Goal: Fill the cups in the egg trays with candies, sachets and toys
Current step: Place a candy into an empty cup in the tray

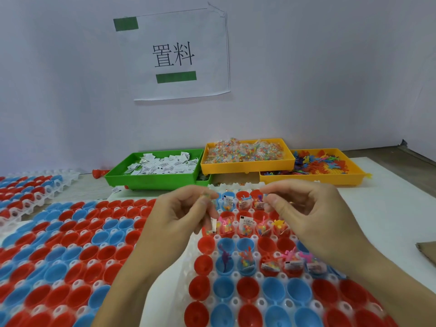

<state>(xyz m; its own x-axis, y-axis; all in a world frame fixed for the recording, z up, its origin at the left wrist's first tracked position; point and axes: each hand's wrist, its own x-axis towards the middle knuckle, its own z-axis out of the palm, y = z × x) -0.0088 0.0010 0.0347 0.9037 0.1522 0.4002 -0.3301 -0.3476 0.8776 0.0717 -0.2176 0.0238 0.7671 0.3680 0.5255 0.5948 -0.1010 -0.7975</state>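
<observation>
Left hand (181, 215): fingers curled, pinching a small clear candy packet (204, 197), a white paper sachet (213, 224) tucked lower in the grip. Right hand (304, 208): fingertips pinched together; contents cannot be told. Both over the white plastic egg tray of red and blue cups (247, 289), far rows filled. Green sachet bin (153, 171), yellow candy bin (247, 156), yellow toy bin (316, 168) along the desk's far edge.

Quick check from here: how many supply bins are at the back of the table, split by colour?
Green plastic bin holding white paper sachets: 1
Yellow plastic bins, one holding clear-wrapped candies and one holding colourful plastic toy figures: 2
Total: 3 bins
</observation>
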